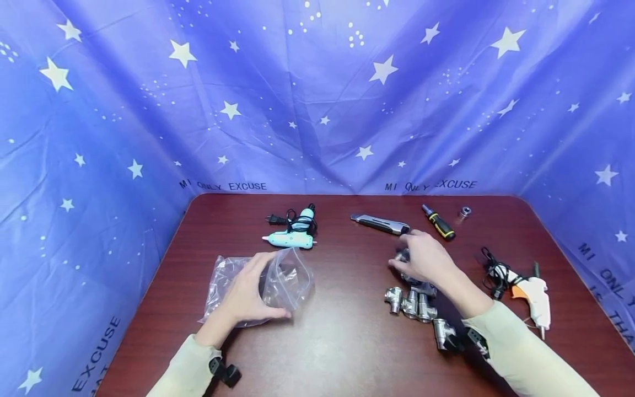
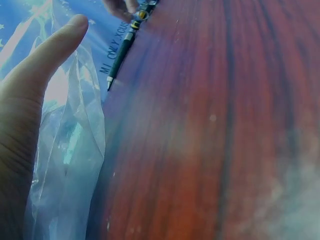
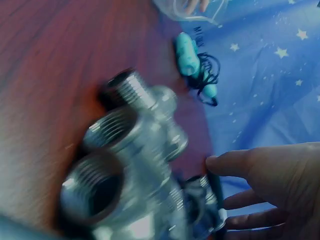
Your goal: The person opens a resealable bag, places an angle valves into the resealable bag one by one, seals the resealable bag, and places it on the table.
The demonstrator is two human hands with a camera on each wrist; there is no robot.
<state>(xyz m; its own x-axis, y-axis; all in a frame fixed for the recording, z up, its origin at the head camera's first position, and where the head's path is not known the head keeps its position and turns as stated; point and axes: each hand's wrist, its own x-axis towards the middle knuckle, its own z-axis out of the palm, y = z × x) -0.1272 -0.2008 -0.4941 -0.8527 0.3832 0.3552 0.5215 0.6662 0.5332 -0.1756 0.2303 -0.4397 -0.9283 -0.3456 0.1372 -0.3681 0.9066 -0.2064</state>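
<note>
My left hand (image 1: 248, 292) lies spread over a clear plastic zip bag (image 1: 290, 281) on the table's left side, thumb and fingers wide apart at its mouth. In the left wrist view the thumb stretches straight along the bag (image 2: 75, 130). To the right, my right hand (image 1: 421, 256) reaches over a group of shiny metal tee pipe fittings (image 1: 409, 304). Its thumb and fingers pinch one tee fitting (image 1: 403, 255), blurred and partly hidden by the hand. Threaded ends of other fittings (image 3: 105, 185) show close up in the right wrist view.
A light blue glue gun (image 1: 290, 238) with a wrapped cord lies behind the bag. A utility knife (image 1: 379, 223), a screwdriver (image 1: 439, 223) and a small metal socket (image 1: 465, 212) are at the back. A white glue gun (image 1: 538, 303) lies at the right. Starry cloth (image 1: 317, 138) surrounds the table.
</note>
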